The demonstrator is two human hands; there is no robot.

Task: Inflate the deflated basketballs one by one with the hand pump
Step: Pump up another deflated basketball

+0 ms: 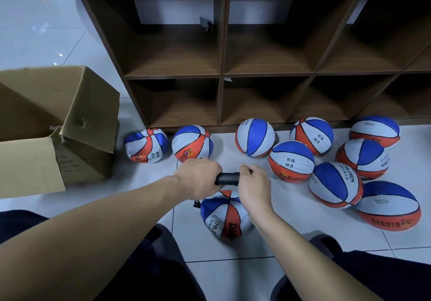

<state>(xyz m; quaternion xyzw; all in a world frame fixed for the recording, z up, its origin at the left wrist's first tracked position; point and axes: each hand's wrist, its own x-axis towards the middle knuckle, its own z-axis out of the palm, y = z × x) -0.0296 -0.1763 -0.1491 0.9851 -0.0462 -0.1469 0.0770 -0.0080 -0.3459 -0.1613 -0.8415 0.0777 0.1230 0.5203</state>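
- Head view: left hand (198,178) grasps the left end of the black hand pump (228,178); right hand (253,183) is clenched round its right end; pump lies level above the floor
- Deflated basketball (225,214), crumpled, sits on the white tiled floor (233,249) directly beneath both hands
- Other basketballs (291,161) lie far and right, before the brown shelf unit (221,74); cardboard box (58,126) stands open at left
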